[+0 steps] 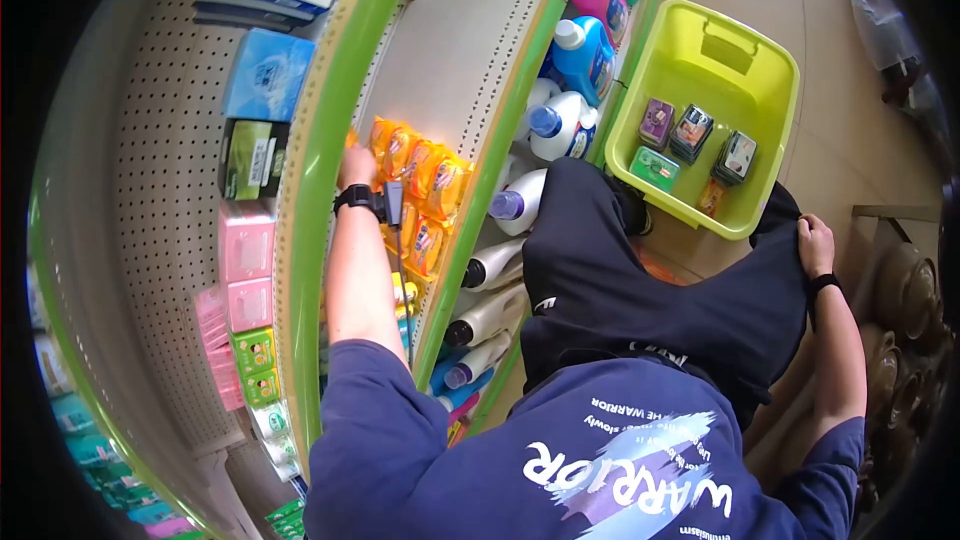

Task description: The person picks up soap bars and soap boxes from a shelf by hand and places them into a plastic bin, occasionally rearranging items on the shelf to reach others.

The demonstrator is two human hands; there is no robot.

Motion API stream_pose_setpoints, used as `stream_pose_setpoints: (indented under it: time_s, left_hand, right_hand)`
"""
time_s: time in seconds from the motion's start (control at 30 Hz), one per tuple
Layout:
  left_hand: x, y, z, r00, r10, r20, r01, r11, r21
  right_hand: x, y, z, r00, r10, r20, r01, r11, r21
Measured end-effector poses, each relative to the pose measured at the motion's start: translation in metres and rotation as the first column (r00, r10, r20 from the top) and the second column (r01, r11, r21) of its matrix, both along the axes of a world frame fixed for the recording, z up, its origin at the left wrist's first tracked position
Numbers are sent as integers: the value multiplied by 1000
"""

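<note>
My left hand (357,168), with a black strap and a small device at its wrist, is inside the shelf at the left edge of a group of orange packets (440,180). Its fingers are closed round an orange packet, of which only a sliver shows beyond them. My right hand (816,244) lies on my knee with its fingers curled and nothing visible in them. A yellow-green basket (785,90) stands on the floor past my knees. Inside it are a purple pack (656,122), dark packs (691,132) and a green pack (654,169).
Large bottles (583,58) line the lower shelf between the orange packets and the basket. Boxes and pink packs (247,243) stand on the upper shelf at left, behind its green edge (318,150). Brown rounded items (905,285) are stacked at the far right.
</note>
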State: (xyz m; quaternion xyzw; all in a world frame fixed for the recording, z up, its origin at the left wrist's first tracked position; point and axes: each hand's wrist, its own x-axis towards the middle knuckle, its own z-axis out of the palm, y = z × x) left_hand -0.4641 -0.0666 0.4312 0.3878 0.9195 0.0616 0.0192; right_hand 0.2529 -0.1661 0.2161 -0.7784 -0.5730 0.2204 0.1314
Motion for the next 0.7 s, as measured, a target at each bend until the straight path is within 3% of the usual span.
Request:
stream_pose_setpoints:
  time_s: [0.1, 0.2, 0.33, 0.47, 0.5, 0.57, 0.6, 0.67, 0.7]
  left_hand:
    - [-72, -4, -40, 977, 32, -210, -33, 999, -3]
    - [-90, -18, -47, 917, -28, -399, -39, 987, -159]
    - [-112, -41, -61, 926, -187, -327, 128, 973, -194]
    - [-136, -46, -74, 935, -209, -288, 166, 972, -167]
    - [-138, -45, -76, 995, -69, -75, 69, 998, -5]
    - [-144, -42, -76, 912, 122, 391, -228, 944, 238]
    - [-146, -41, -76, 913, 128, 386, -233, 943, 239]
    - [-149, -41, -82, 787, 100, 609, -391, 845, 366]
    - [-152, -41, -84, 805, 92, 587, -367, 854, 368]
  right_hand:
    - [5, 8, -4, 1000, 13, -26, -13, 1000, 5]
    - [16, 16, -10, 991, 17, -135, -15, 1000, 19]
    - [21, 23, -7, 979, 38, -198, -36, 999, 14]
    - [26, 27, -7, 967, 30, -254, -37, 999, -22]
    - [26, 28, -6, 966, 23, -259, -32, 999, -31]
    - [25, 31, -2, 965, 12, -262, -26, 998, -51]
    - [23, 32, -5, 963, 18, -267, -33, 998, -51]
    - [24, 33, -6, 966, 15, -260, -30, 998, -55]
    - [23, 33, -6, 966, 16, -257, -30, 998, -51]
